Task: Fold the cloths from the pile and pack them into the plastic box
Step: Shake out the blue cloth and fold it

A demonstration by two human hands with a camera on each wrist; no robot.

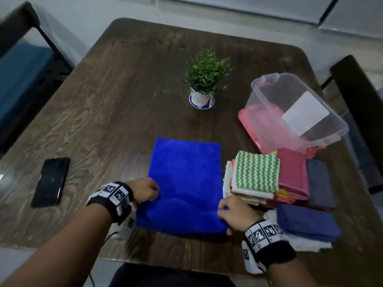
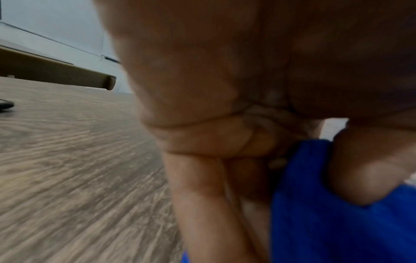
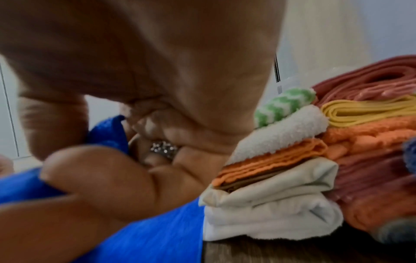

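The blue cloth (image 1: 184,187) lies spread on the worktop (image 1: 116,112) right in front of the person, with the pile (image 1: 269,179) of mixed cloths just beside it at 3 o'clock and the clear plastic box (image 1: 294,108) further out around 1 o'clock, sitting on a pink lid (image 1: 248,119). The left hand (image 1: 145,191) pinches the near left edge between thumb and fingers, and the right hand (image 1: 232,212) pinches the near right corner the same way; the near part is already rumpled up off the wood.

Looks like the first fold is underway. To do it well, the person should probably lift both corners level and carry them straight toward 12 o'clock, landing corner on corner with the far edge. Microfibre like this tends to drag and bunch, so a quick smoothing along the crease would likely help before the next fold.
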